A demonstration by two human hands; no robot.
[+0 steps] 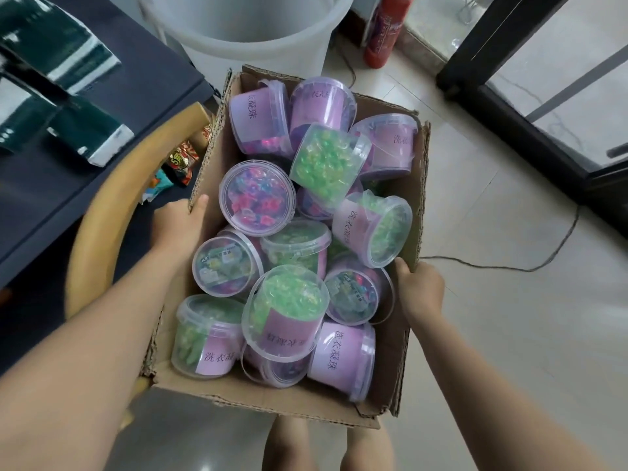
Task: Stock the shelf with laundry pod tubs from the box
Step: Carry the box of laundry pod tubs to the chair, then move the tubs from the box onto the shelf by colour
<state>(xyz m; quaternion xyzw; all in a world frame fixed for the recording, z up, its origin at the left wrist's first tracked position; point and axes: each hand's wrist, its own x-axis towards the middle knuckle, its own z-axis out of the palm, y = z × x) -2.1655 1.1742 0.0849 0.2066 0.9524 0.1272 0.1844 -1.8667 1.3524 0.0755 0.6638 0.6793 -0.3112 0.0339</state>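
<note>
An open cardboard box (413,171) fills the middle of the view, held above the floor. Several clear laundry pod tubs (256,197) with purple labels lie jumbled in it, some with green pods, some with pink and blue ones. My left hand (178,223) grips the box's left wall, thumb over the edge. My right hand (419,287) grips the right wall near its lower corner, fingers hidden outside the cardboard. No shelf face is plainly in view.
A dark counter (44,185) with green packs lies at the left. A curved wooden chair back (102,212) sits beside the box. A white bucket (251,32) and a red fire extinguisher (382,32) stand behind. A glass door (557,96) and a floor cable (530,266) are at the right.
</note>
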